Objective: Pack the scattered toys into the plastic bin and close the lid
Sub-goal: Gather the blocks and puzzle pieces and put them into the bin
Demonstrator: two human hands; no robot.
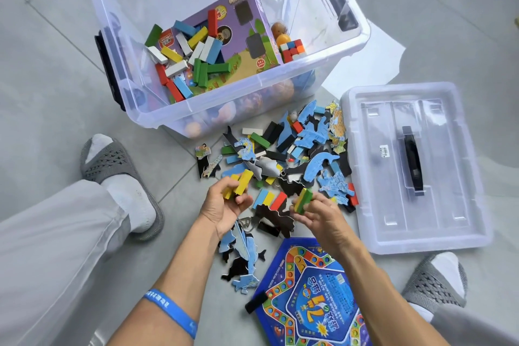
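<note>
The clear plastic bin (280, 84) stands open on the floor ahead, holding a purple box (241, 36), several coloured wooden blocks (193, 56), a cube puzzle (292, 49) and orange balls. Its clear lid (460, 205) with a black handle lies flat on the right. Between them a pile of blue and black puzzle pieces and loose blocks (297, 154) covers the floor. My left hand (227, 205) grips two yellow blocks (238, 184) just above the pile. My right hand (314, 213) pinches a green and a yellow block (303, 199) together.
A blue game board (314, 298) lies on the floor near me, with a black block (256, 303) at its left edge. My feet in grey slippers (118, 177) (435, 284) flank the pile. Grey floor tiles surround everything.
</note>
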